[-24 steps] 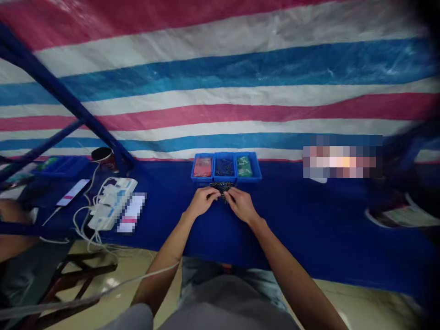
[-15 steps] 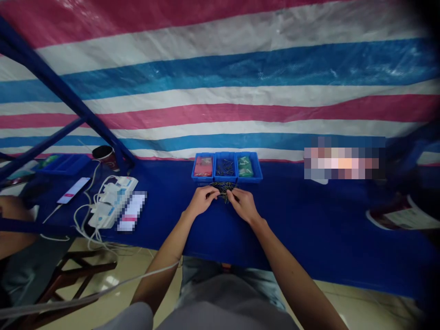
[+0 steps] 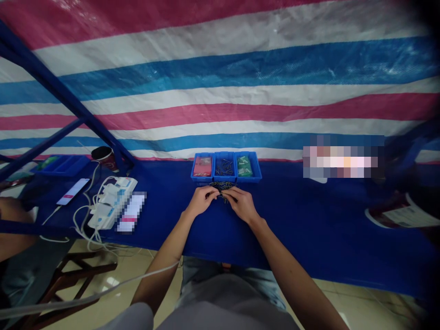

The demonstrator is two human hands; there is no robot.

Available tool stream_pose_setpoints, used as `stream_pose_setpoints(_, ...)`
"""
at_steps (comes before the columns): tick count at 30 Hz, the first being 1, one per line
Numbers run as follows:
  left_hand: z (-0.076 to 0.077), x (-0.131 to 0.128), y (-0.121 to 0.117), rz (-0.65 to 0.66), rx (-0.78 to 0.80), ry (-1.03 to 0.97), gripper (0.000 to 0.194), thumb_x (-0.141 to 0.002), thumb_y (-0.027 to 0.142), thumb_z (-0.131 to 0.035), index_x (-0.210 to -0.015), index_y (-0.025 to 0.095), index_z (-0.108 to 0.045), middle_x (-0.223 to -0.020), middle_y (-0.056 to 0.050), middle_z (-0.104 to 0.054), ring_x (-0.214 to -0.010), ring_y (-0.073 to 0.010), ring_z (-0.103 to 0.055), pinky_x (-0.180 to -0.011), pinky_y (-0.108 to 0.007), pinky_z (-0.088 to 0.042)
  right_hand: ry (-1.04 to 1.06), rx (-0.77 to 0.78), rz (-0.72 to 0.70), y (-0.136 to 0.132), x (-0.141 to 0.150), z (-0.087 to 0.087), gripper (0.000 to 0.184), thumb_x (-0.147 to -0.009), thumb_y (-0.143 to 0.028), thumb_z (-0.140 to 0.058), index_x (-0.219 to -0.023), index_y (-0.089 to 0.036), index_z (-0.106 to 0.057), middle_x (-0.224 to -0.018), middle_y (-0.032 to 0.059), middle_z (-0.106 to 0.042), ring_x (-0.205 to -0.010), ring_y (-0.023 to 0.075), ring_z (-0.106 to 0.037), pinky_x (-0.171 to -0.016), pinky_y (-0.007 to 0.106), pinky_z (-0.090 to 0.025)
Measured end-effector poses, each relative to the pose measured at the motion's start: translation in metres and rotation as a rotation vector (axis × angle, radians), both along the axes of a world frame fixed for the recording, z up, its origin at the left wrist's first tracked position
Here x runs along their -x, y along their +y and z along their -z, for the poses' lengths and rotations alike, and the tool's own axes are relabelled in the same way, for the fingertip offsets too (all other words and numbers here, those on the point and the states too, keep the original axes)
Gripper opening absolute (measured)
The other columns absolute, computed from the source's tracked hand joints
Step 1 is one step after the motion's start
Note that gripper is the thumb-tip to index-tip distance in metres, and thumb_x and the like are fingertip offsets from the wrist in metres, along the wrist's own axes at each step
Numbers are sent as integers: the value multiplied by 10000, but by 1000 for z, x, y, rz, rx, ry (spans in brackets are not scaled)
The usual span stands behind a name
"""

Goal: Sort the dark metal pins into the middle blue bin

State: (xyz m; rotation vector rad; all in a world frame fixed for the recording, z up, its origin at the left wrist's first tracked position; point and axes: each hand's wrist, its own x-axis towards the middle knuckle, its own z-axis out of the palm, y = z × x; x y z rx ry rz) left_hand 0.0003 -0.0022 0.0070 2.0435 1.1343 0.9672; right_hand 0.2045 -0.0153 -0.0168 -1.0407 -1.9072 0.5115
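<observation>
My left hand [image 3: 202, 201] and my right hand [image 3: 241, 204] rest close together on the blue table [image 3: 309, 220], fingertips pinched at the near edge of a pile of small dark pins [image 3: 222, 186]. What each pinch holds is too small to make out. Just behind the pile stand three small blue bins in a row: the left bin [image 3: 202, 167] holds red pieces, the middle bin [image 3: 224, 167] holds dark pins, the right bin [image 3: 245, 166] holds green pieces.
A white power strip with plugs and cables [image 3: 110, 201] and a phone [image 3: 73, 191] lie at the left. A dark cup [image 3: 103, 156] and a blue tray [image 3: 63, 165] stand behind them. A striped tarp [image 3: 220, 82] hangs behind the table. Another person's arm [image 3: 10, 215] shows at far left.
My two hands have drawn slightly closer together at the pile, fingertips nearly touching. Nothing else has moved.
</observation>
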Motion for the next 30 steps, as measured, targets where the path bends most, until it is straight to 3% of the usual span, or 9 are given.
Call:
stream_pose_setpoints(17,1,-1,1,1,1,6,262,-963,346,-576,-863,160,-731,-742,-37,-714,-678,-147,-646,-702,-248,-492,-65,16,19,-3,0,-10,258,-1014,-341,-502,-939,-222,-719,-813,43,-671,-710,163,-633,-698,280,-476)
stream_pose_setpoints(24,3,-2,1,-3,29,30,265,-961,366,-575,-892,163,-730,-733,-31,-712,-660,-140,-637,-661,-235,-462,65,8,13,-3,-1,-13,209,-992,-306,-536,-968,-241,-733,-921,52,-697,-812,184,-665,-758,302,-517)
stream_pose_setpoints(30,3,-1,2,-27,61,20,263,-960,360,-572,-886,160,-726,-736,-31,-722,-656,-144,-644,-652,-233,-454,116,-31,159,3,-5,-27,225,-977,-366,-549,-991,-236,-733,-927,69,-703,-740,194,-646,-684,327,-534)
